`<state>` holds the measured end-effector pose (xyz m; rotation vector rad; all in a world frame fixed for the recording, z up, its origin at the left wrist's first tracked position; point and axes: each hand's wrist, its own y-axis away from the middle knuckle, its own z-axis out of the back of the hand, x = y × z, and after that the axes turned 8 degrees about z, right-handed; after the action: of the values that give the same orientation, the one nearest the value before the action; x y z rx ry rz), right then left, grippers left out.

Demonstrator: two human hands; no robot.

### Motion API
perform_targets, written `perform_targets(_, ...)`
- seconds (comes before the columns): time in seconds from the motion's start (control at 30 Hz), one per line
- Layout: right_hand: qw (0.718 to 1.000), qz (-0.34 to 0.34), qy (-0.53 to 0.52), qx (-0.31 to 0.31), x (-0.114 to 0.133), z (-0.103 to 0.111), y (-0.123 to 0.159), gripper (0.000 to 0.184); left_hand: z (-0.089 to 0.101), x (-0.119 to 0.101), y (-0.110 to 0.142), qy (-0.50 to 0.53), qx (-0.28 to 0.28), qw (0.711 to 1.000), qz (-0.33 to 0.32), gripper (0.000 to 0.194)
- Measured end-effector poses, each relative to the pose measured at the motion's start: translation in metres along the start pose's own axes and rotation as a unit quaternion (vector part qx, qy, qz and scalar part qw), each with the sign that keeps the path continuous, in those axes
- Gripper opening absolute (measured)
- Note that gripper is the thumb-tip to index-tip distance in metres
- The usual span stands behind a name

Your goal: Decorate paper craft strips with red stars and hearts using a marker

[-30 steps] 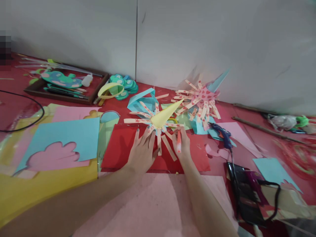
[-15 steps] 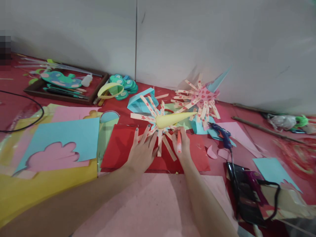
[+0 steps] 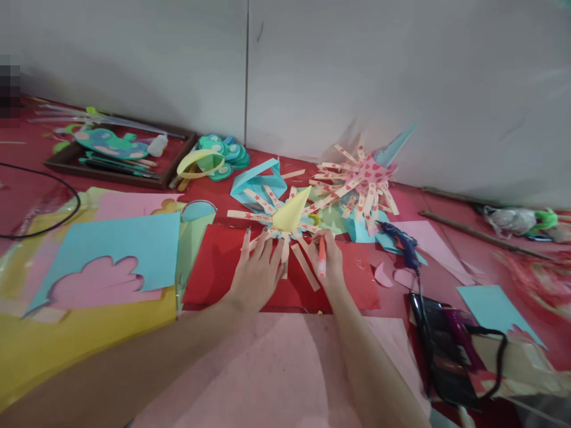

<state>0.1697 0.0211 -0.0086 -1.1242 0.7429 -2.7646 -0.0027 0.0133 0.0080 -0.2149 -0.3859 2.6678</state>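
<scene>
Two bare hands are working over a flat red rectangular sheet, seemingly paper (image 3: 209, 267). The left hand (image 3: 255, 274) is lying spread, palm down and clutching nothing; its fingers are covering near strips of a cream-and-light-blue paper starburst (image 3: 284, 222), presumably to steady it. The right hand (image 3: 332, 258) is gripping a slim orange marker pen (image 3: 322, 258) in a writing hold, probably for close control; its tip is being hidden by the fingers, so I am not confirming contact. The starburst is sitting at the sheet's far edge, between and beyond the hands. Its cream strips are radiating outward, several bearing red stars and lettering. A pale yellow paper cone (image 3: 295, 209) is rising from its centre, leaning right. One apparently loose plain cream paper strip (image 3: 306, 268) is lying between the hands.
</scene>
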Motion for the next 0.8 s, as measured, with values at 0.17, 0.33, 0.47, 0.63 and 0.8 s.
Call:
perform_targets(0.17,1.0,-0.004,0.007,0.005,0.002,0.0,0.0,0.007,0.003,-0.002,0.003,-0.033,-0.028,0.999,-0.026,0.04)
perform_targets(0.33,1.0,-0.011,0.014,0.003,-0.001,-0.002,0.0,0.007,0.003,-0.007,0.005,-0.008,-0.022,0.997,-0.077,0.038)
perform_targets(0.47,1.0,-0.01,0.019,0.009,-0.001,-0.002,-0.001,0.007,-0.002,-0.008,0.007,0.009,-0.011,0.996,-0.093,0.036)
perform_targets(0.63,1.0,-0.006,0.013,0.003,-0.001,-0.001,-0.001,0.008,-0.007,-0.005,0.01,-0.007,-0.029,0.992,-0.125,0.034)
perform_targets(0.8,0.997,-0.041,-0.023,-0.058,0.004,-0.004,-0.001,0.01,-0.008,-0.006,0.009,-0.007,-0.072,0.987,-0.146,0.031)
